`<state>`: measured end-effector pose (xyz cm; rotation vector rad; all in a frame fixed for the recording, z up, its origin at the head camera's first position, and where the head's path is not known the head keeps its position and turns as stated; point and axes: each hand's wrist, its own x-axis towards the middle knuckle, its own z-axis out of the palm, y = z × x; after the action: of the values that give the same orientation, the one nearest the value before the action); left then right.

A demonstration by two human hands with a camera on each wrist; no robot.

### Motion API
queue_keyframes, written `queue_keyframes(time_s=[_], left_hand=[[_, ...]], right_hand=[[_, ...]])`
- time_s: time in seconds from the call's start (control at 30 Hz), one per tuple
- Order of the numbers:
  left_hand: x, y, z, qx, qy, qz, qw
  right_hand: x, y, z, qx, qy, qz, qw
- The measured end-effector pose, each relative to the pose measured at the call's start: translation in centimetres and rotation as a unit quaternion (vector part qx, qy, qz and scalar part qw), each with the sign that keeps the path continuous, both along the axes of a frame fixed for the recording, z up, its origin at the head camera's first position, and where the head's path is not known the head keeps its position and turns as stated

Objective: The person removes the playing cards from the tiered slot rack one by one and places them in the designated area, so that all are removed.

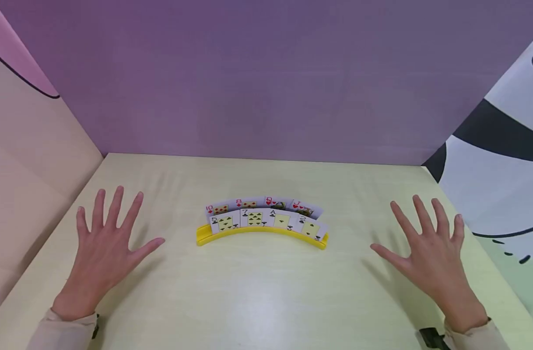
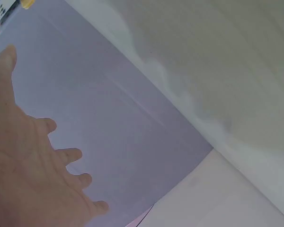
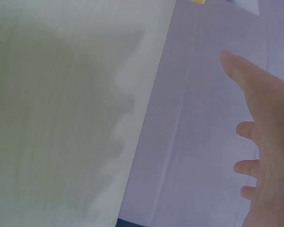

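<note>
A curved yellow card holder (image 1: pixel 262 229) stands in the middle of the table with playing cards in two rows. The front row (image 1: pixel 268 221) shows a 5, a 7, an ace and a 2, all black suits. Behind it, the back row (image 1: pixel 249 204) has a red 10, 8, queen and jack, partly covered. My left hand (image 1: pixel 104 253) is to the left of the holder, fingers spread, palm down, holding nothing. On the other side my right hand (image 1: pixel 433 262) is likewise spread and apart from the holder. Both cast shadows on the table.
The pale wooden table (image 1: pixel 257 301) meets a purple panel (image 1: pixel 266 82) at its back edge. A light panel (image 1: pixel 30 160) borders the left side, and a panel with black-and-white drawing (image 1: pixel 503 184) borders the right.
</note>
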<state>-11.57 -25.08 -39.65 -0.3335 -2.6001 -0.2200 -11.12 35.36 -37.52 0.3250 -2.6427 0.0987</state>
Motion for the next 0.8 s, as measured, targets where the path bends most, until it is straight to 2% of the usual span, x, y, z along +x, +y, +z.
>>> queue_keyframes(time_s=[0.13, 0.23, 0.37, 0.43, 0.57, 0.67, 0.8], left_hand=[[-0.1, 0.2, 0.1, -0.001, -0.04, -0.008, 0.9992], [0.0, 0.8, 0.2, 0.007, -0.078, -0.022, 0.9967], [0.1, 2.0, 0.2, 0.036, -0.112, -0.05, 0.9918], [0.1, 2.5, 0.1, 0.052, -0.126, -0.063, 0.9887], [-0.1, 3.5, 0.1, 0.084, -0.164, -0.087, 0.979], [-0.3, 4.1, 0.1, 0.109, -0.193, -0.116, 0.9683], [-0.8, 5.1, 0.2, 0.138, -0.229, -0.154, 0.9513]], right_hand=[[-0.1, -0.5, -0.1, -0.004, -0.007, 0.021, 1.0], [-0.3, -1.3, 0.1, -0.02, -0.009, 0.056, 0.998], [-0.3, -2.8, 0.7, -0.07, -0.046, 0.093, 0.992], [-0.2, -3.6, 1.0, -0.093, -0.074, 0.098, 0.988], [-0.1, -5.5, 1.5, -0.107, -0.084, 0.11, 0.985], [-0.4, -6.8, 1.7, -0.099, -0.054, 0.143, 0.983], [-1.1, -8.4, 1.9, -0.086, -0.024, 0.195, 0.977]])
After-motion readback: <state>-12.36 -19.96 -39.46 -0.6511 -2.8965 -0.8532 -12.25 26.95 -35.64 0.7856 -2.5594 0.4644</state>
